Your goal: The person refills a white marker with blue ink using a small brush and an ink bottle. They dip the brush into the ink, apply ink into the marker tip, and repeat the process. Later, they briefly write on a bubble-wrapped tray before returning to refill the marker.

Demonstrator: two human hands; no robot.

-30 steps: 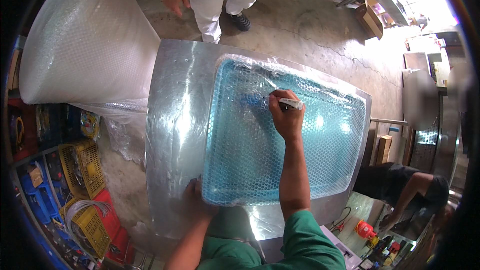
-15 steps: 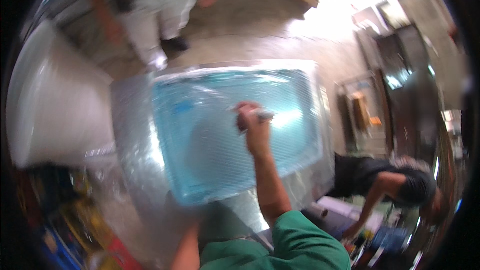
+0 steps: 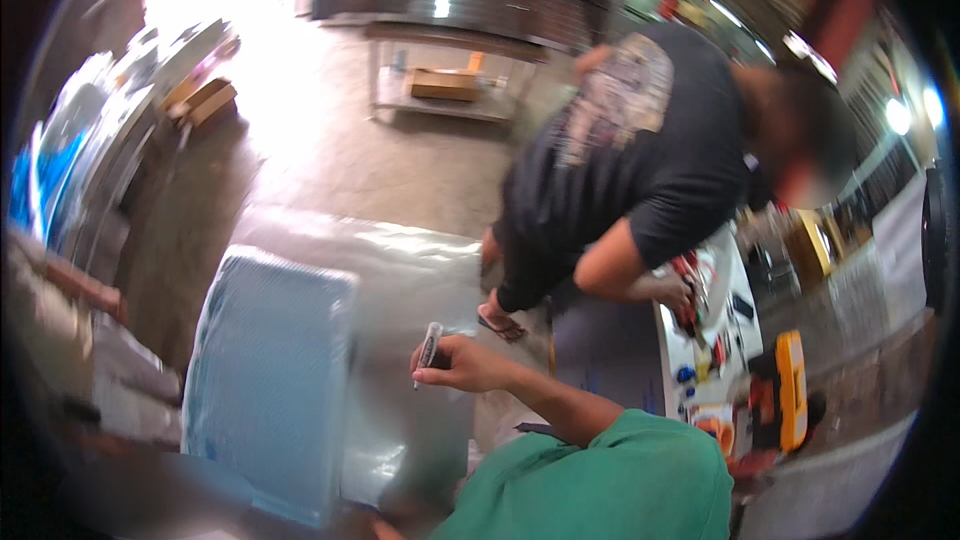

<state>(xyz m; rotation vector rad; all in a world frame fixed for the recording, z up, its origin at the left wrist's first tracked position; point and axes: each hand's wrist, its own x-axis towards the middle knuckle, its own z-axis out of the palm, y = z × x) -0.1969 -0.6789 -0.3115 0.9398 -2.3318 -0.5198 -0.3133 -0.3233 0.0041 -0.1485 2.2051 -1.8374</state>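
My right hand (image 3: 458, 364), in its green sleeve, is closed around a whitish marker (image 3: 430, 343). The marker stands nearly upright, with its thin end pointing down. That hand hovers over the right part of a shiny metal sheet-topped table (image 3: 410, 270), apart from the wrapped panel. A pale blue rectangular panel (image 3: 270, 380) wrapped in clear bubble film lies on the table, to the left of my right hand. Of my left arm only a bit of skin (image 3: 385, 530) shows at the lower edge; its fingers are hidden.
A co-worker in dark clothes (image 3: 640, 160) bends over a white workbench (image 3: 735, 300) with tools at the right. An orange-and-black case (image 3: 790, 390) stands there. Another person (image 3: 110, 360) is at the left edge. Farther back is a low table (image 3: 440, 110) holding a cardboard box (image 3: 445, 84).
My view has swung to the right, bringing the co-worker and workbench closer to the middle. My right hand, earlier over the blue panel, is now to its right, still holding the marker.
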